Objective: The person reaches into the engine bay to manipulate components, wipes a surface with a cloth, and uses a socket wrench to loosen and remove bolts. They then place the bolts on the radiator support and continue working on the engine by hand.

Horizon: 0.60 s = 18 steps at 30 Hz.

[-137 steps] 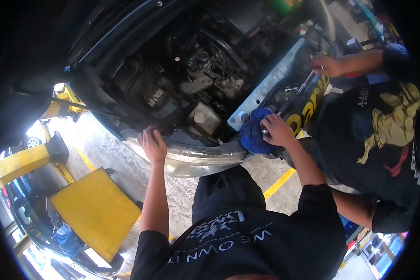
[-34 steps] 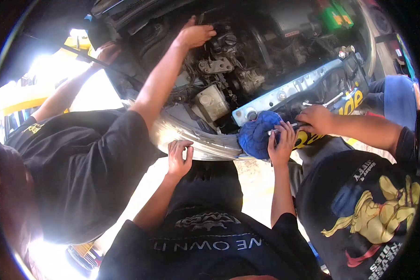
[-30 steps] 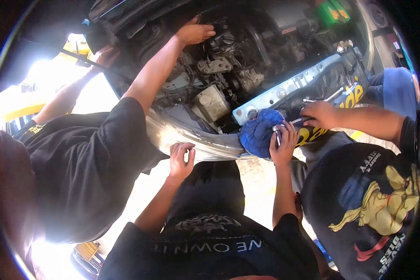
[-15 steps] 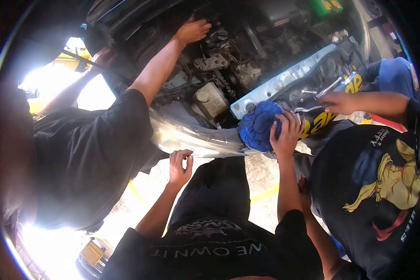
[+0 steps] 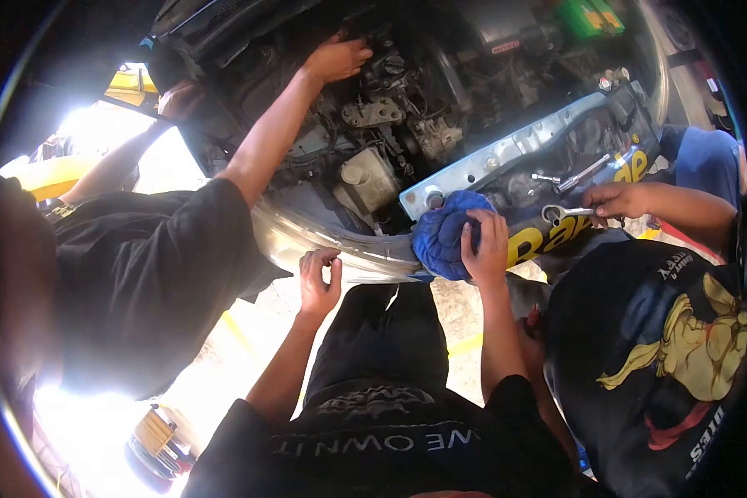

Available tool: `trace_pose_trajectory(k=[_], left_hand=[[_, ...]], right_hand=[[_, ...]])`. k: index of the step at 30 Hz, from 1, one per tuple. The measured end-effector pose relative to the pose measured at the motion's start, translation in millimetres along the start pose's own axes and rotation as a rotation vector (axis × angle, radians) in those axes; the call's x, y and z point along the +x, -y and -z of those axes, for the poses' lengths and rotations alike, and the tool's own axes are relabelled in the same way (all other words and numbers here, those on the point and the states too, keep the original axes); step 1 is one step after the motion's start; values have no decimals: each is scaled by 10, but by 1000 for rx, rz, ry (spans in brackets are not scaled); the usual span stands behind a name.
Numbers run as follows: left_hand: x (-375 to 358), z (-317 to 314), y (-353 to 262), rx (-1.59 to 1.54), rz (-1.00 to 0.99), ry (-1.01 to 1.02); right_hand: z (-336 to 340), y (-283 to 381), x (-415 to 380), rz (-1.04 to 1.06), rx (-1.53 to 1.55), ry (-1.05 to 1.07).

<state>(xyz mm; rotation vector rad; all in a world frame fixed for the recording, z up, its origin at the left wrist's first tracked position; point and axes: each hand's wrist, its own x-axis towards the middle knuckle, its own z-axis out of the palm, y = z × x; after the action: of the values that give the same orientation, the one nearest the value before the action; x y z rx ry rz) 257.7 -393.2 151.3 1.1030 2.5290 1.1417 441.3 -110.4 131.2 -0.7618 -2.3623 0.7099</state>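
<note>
My right hand curls its fingers over the near right side of a bunched blue cloth. The cloth sits at the front corner of the car's engine bay, against the end of the pale blue metal crossbar; its underside is hidden. Further left, my left hand is raised by the clear headlight edge. Its fingers bend loosely, with a gap between thumb and forefinger. The fingertips look dark, and I make out no object in them.
At right, a co-worker's hand holds a ring-ended wrench. A ratchet lies on the dark front panel. Another person's arm reaches into the engine bay from the left, above a whitish reservoir.
The co-worker's wrench has turned, and its ring end now shows. The view has shifted slightly. My right hand stays on the blue cloth, and my left hand keeps nearly the same pose.
</note>
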Motion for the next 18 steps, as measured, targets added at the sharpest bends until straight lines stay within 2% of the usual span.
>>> trace_pose_trajectory(k=[3, 5, 8, 11, 13, 15, 16, 18], left_hand=[[-1, -40, 36, 30, 12, -26], [-6, -47, 71, 4, 87, 17], [-16, -112, 109, -34, 65, 21], [-63, -193, 93, -64, 38, 50], [-66, -264, 42, -80, 19, 65], [-74, -331, -14, -72, 23, 94], [-87, -378, -30, -87, 49, 86], [-90, -459, -45, -89, 63, 81]], right_hand=[[0, -20, -13, -1, 77, 42], [15, 4, -14, 0, 122, 57], [198, 96, 84, 47, 125, 70], [512, 184, 177, -14, 129, -37], [770, 118, 280, 28, -81, -200], [989, 52, 329, -36, -177, -377], [1111, 86, 428, -30, -176, -373], [1298, 136, 641, -69, -503, -417]])
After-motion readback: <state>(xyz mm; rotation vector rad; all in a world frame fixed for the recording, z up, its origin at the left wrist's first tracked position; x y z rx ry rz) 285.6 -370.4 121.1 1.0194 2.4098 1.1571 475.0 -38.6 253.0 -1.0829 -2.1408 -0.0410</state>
